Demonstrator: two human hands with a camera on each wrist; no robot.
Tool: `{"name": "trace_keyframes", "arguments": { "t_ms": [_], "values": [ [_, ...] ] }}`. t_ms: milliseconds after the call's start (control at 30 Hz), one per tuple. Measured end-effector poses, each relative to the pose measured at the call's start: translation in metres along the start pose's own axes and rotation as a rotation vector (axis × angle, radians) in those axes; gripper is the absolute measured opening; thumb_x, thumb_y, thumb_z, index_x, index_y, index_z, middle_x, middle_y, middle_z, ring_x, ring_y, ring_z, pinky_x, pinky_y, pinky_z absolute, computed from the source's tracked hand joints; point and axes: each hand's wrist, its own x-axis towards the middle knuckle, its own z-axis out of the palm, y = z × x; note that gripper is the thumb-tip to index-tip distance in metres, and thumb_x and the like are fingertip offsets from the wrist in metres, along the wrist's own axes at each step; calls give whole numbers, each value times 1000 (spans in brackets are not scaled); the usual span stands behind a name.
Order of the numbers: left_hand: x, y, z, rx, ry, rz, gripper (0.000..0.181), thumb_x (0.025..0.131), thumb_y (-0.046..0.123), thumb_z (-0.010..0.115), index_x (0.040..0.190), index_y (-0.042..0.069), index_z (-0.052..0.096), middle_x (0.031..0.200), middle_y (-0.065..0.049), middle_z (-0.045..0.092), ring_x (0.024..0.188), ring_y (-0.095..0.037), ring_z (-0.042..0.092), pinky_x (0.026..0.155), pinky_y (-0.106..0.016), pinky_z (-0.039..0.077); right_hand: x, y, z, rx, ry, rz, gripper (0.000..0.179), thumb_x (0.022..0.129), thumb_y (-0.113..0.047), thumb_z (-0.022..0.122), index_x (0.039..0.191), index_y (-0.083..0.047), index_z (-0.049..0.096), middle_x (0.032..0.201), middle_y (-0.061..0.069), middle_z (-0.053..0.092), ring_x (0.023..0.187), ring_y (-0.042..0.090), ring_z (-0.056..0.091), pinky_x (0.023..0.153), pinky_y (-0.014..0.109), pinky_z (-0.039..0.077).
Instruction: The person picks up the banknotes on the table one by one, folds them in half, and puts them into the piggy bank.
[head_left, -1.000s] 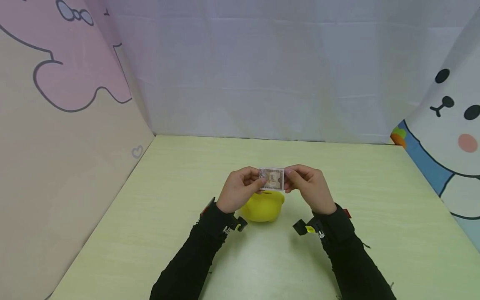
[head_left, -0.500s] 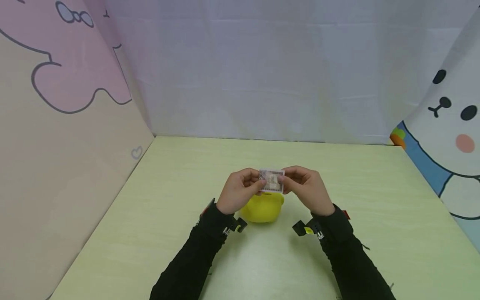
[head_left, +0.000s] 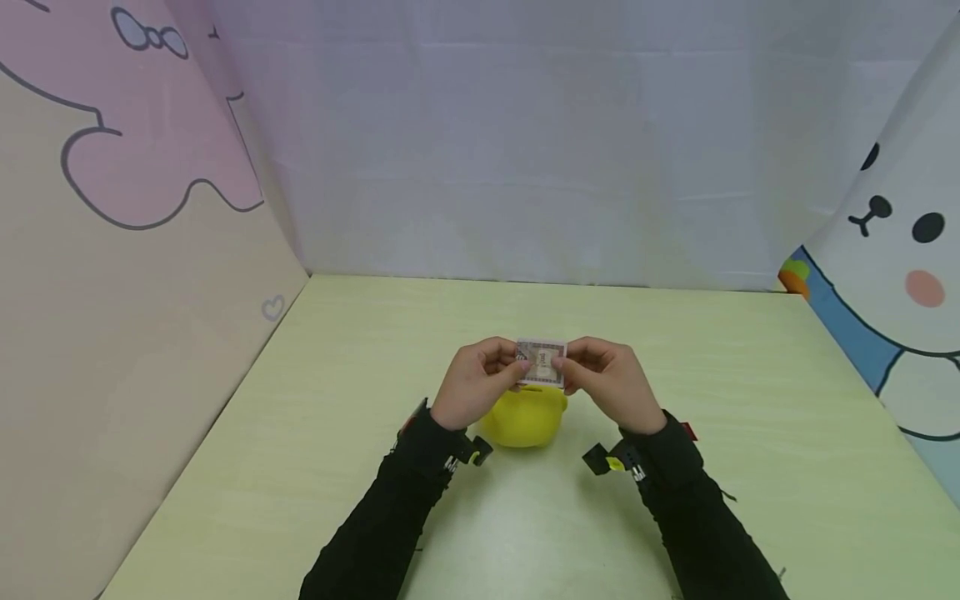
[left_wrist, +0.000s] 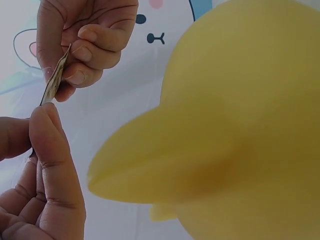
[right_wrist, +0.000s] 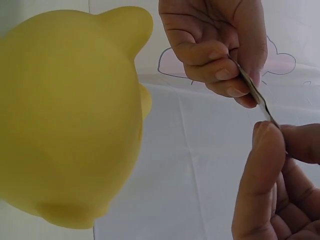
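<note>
Between my two hands is a small folded banknote (head_left: 542, 358), its brown printed face toward the head camera. My left hand (head_left: 478, 382) pinches its left edge, thumb on the near face. The right edge is pinched the same way by my right hand (head_left: 611, 383). Seen nearly edge-on in the left wrist view, the banknote (left_wrist: 56, 82) shows several layers lying together. Just below it in the head view stands a yellow piggy bank (head_left: 525, 423), with a dark slot near its top. The piggy bank (right_wrist: 70, 115) fills much of the right wrist view, apart from the fingers.
The piggy bank rests on a pale yellow-green table (head_left: 375, 350). A white cloth (head_left: 525, 142) closes off the back. Panels with cartoon figures flank both sides, pink on the left panel (head_left: 165, 142) and a white animal face on the right panel (head_left: 900, 267).
My right hand has shifted slightly left, its thumb now further onto the banknote's face. The left hand keeps its pinch. In the head view, banknote and piggy bank sit slightly lower.
</note>
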Motion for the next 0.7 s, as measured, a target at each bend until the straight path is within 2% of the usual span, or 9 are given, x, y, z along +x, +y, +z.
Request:
{"name": "trace_keyframes", "arguments": {
  "t_ms": [400, 700],
  "values": [
    [0, -1, -2, 33, 12, 15, 18, 95, 3, 61, 110, -7, 64, 95, -24, 66, 71, -9, 62, 68, -25, 59, 0, 2, 0, 9, -8, -4, 16, 95, -10, 64, 100, 6, 68, 79, 9, 66, 63, 11, 63, 63, 29, 59],
    [0, 2, -2, 17, 23, 3, 18, 96, 5, 60, 110, -6, 65, 98, -23, 67, 72, -10, 62, 69, -24, 58, -1, -1, -1, 13, -18, -8, 16, 95, -10, 63, 99, 6, 67, 76, 3, 65, 64, 11, 63, 63, 30, 59]
  ]
}}
